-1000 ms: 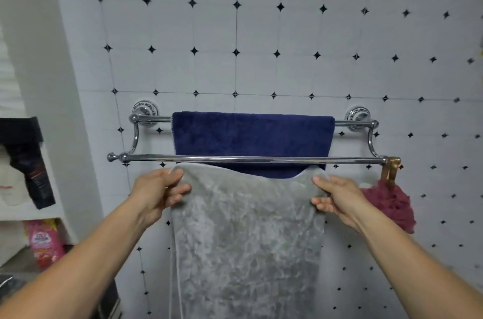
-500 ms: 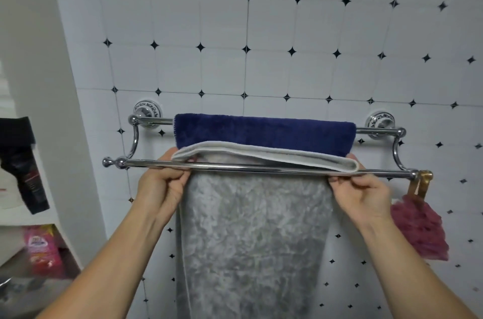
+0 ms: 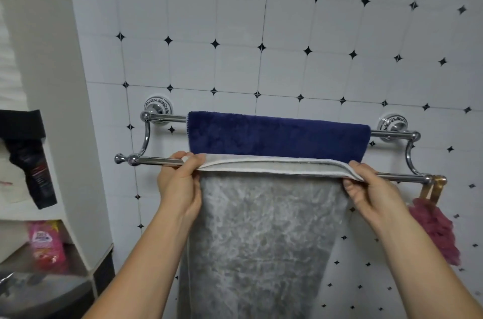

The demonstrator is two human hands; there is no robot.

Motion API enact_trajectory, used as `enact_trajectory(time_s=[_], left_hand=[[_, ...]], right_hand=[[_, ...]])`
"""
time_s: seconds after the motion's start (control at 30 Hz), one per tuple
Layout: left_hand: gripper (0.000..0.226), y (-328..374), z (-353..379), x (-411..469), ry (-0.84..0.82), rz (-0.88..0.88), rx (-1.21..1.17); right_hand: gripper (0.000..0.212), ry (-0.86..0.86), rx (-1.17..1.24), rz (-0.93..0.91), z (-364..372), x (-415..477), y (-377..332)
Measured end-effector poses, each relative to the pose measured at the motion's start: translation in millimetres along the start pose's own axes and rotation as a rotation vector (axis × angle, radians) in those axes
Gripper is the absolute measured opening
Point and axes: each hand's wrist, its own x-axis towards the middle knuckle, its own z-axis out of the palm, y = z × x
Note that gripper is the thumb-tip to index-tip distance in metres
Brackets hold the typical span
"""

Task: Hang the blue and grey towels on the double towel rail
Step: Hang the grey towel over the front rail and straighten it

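A chrome double towel rail (image 3: 154, 161) is fixed to the tiled wall. The dark blue towel (image 3: 277, 137) hangs over its rear bar. The grey towel (image 3: 264, 237) hangs down in front, its white-edged top folded over the front bar. My left hand (image 3: 180, 185) pinches the grey towel's top left corner at the bar. My right hand (image 3: 366, 188) pinches the top right corner. Most of the front bar is hidden under the grey towel.
A pink bath puff (image 3: 436, 230) hangs by a brown loop from the rail's right end. To the left, a white pillar (image 3: 65, 109) and shelves hold a black tube (image 3: 34, 169) and a pink packet (image 3: 47, 245).
Both hands raised the grey towel from below the front bar and folded its top edge over the bar. The view has moved closer to the rail.
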Motion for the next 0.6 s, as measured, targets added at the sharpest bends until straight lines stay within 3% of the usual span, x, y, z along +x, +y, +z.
enact_trajectory(time_s=[0.03, 0.13, 0.2, 0.3, 0.4, 0.6], left_hand=[[0.031, 1, -1, -1, 0.008, 0.003, 0.015], [0.047, 0, -5, -3, 0.088, -0.009, 0.04], [0.055, -1, -8, -5, 0.161, -0.002, 0.085], [0.061, -1, -9, -9, 0.234, -0.019, 0.142], [0.045, 3, -8, -10, 0.306, -0.095, 0.271], [0.026, 24, -8, -11, 0.152, -0.243, 0.545]], right_hand=[[0.01, 0.05, -0.089, 0.025, -1, -3, -3], [0.038, 0.19, -0.465, 0.066, -8, -10, -10], [0.049, 0.205, -0.589, 0.11, -8, -16, -11], [0.048, 0.154, -0.615, 0.149, -1, -21, -15], [0.047, 0.113, -0.637, 0.172, 2, -19, -21], [0.038, 0.09, -0.589, 0.123, -3, -26, -18]])
